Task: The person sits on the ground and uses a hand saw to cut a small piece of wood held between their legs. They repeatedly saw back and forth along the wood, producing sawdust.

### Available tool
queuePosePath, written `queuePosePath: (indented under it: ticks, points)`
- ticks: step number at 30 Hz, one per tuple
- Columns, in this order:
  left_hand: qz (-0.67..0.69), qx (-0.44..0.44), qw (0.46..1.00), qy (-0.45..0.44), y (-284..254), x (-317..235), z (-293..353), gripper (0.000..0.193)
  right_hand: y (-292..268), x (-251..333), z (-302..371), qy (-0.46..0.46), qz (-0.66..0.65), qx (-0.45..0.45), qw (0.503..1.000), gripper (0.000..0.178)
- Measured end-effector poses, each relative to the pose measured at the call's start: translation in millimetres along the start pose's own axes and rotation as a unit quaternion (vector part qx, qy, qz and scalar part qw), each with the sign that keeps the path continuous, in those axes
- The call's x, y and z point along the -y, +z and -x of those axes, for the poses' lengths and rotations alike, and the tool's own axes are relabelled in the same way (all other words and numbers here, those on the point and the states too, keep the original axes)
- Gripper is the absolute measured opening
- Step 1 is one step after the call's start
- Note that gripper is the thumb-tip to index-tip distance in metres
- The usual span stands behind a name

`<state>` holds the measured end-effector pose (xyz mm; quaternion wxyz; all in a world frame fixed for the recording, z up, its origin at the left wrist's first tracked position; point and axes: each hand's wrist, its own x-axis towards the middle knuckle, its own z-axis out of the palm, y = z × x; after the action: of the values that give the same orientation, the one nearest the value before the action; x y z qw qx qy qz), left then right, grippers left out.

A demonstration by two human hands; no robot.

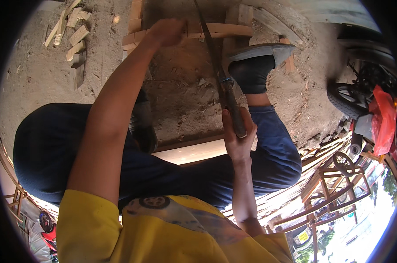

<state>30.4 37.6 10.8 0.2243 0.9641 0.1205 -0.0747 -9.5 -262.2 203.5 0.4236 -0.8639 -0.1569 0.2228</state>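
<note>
The right grip [239, 133] was closed around the handle of a long-bladed tool [219, 70], fingers wrapped about its lower part with the rounded butt showing past them. The tool slanted up and slightly left from the hand, in front of the seated person's crossed legs. Its blade passed over a pale strip of wood [225, 30] lying crosswise near the top, and its far end was cut off by the upper edge. A bit of blue showed where the blade met the handle. The blade's edge was too dark to make out, so whether it had teeth could not be told.

The left grip [168, 32] was at the strip of wood, left of the blade and apart from it. It was blurred and its fingers were hard to separate, so whether it was clasping the wood could not be told. It also hid part of the strip.

The right foot, in a dark sock [252, 74], was near the strip's right end; the other foot was mostly hidden in shadow behind the left arm. Wood scraps [79, 35] lay on the dirt ground [104, 65] at upper left. At far right, a red bag [384, 122] partly covered a motorbike, whose outline was lost in shade.
</note>
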Motion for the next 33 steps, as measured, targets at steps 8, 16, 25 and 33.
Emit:
queuePosePath:
  ticks: [8, 16, 25, 33]
  points:
    - [-0.01, 0.045, 0.999, -0.009, 4, -14, 12, 0.045, 5, 14, 11, 0.028, -0.024, 0.036, 0.999, 0.014]
    - [-0.031, 0.044, 0.999, 0.008, 16, -12, 17, 0.041, -7, 48, 69, 0.113, 0.003, 0.038, 0.993, 0.013]
    - [-0.008, 0.028, 0.999, -0.021, 8, -17, 15, 0.038, 22, 37, 29, 0.071, -0.003, 0.034, 0.997, 0.02]
    - [0.042, 0.04, 0.998, -0.017, 4, -20, 11, 0.039, 36, 32, 17, 0.036, 0.002, -0.019, 0.999, 0.019]
